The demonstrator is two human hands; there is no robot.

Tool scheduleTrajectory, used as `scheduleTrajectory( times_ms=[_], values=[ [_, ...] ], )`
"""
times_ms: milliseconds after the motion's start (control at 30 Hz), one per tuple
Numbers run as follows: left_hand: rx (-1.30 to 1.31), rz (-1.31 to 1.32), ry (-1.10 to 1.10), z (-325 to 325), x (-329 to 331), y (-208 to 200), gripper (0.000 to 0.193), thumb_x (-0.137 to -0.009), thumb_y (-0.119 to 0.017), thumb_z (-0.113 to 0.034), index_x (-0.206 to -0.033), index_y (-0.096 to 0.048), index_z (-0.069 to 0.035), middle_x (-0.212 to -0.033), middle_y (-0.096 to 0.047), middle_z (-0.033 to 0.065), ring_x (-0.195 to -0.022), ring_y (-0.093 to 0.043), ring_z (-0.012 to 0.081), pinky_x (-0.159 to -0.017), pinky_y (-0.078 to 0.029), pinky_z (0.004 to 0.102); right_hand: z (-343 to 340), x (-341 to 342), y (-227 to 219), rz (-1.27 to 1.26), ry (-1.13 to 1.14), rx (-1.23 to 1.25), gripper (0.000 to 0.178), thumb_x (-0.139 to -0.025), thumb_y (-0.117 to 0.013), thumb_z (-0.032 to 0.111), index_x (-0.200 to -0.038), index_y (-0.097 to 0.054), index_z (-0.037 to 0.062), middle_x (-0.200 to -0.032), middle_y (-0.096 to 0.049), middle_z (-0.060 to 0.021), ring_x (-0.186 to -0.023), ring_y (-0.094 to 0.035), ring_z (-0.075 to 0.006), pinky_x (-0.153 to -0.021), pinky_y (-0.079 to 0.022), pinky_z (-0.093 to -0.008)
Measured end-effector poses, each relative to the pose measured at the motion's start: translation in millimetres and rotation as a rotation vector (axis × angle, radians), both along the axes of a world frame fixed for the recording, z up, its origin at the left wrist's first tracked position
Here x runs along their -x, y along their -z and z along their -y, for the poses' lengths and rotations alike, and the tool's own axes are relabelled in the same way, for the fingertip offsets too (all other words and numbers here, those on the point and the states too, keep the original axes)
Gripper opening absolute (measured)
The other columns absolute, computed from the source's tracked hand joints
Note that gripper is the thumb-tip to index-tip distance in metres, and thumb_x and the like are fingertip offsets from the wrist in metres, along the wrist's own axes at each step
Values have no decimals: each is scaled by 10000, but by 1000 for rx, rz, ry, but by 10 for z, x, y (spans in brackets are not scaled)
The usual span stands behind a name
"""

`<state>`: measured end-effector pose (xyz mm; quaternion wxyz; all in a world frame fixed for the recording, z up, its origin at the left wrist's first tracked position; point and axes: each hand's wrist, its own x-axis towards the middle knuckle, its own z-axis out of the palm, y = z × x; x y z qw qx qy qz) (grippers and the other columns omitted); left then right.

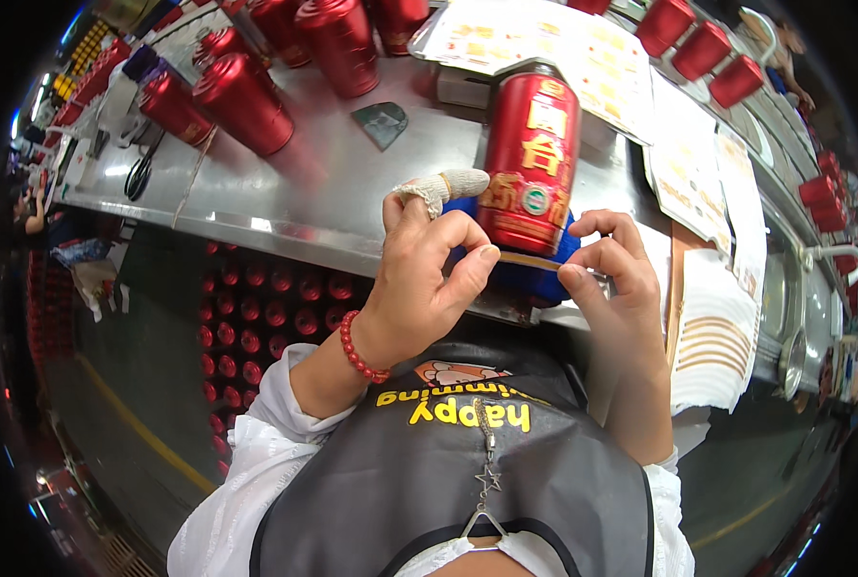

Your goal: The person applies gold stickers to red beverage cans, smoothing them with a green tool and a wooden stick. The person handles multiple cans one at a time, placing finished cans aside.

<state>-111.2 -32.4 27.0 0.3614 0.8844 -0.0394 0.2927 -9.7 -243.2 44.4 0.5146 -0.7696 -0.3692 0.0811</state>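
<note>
A red bottle [533, 154] with gold lettering lies in front of me on a blue rest [534, 281], its base toward me. Just at that base, a thin gold strip [532, 261] is stretched between my two hands. My left hand [419, 255] pinches one end between thumb and finger; a pale cloth finger cover is on one of its fingers, which points at the bottle's side. The other end is pinched by my right hand [616, 269], whose remaining fingers are bent beside the bottle.
White backing sheets with gold-brown strips [712, 341] lie at right, beside printed label sheets [683, 183]. Several red bottles [246, 104] stand at the far left of the metal table [304, 207], near a dark flat scraper-like piece [381, 125]. Rows of red bottles [256, 327] sit below the table edge.
</note>
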Motion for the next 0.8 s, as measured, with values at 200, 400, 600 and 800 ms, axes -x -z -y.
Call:
scheduleTrajectory(
  times_ms=[200,400,600,800],
  values=[
    [181,-61,-43,-146,-39,204,120,-902,-689,-186,-886,-657,-71,-1038,-573,153,-1031,-447,320,-985,-331,433,-197,-31,3,166,64,69,129,-839,-760,78,-825,-656,4,-1083,-587,-173,-1051,-586,-298,-823,-501,-365],
    [265,-112,-12,-164,-72,347,129,-895,-694,-190,-910,-659,-67,-1167,-590,179,-1116,-446,335,-1024,-327,436,-229,8,26,144,101,86,146,-851,-764,100,-828,-657,3,-1061,-576,-186,-1024,-586,-294,-798,-499,-369],
    [298,-114,-1,-182,-80,409,131,-898,-691,-195,-916,-654,-71,-1170,-589,176,-1101,-446,331,-1020,-330,432,-259,8,6,177,98,99,156,-853,-767,106,-827,-654,3,-1054,-571,-178,-1008,-579,-290,-799,-491,-368],
    [305,-96,17,-285,-54,519,180,-894,-701,-233,-974,-660,-77,-1131,-597,151,-1109,-444,330,-1023,-329,437,-238,6,32,194,90,146,119,-818,-752,21,-807,-636,-5,-1147,-545,-129,-1075,-536,-212,-729,-495,-291]
  ],
)
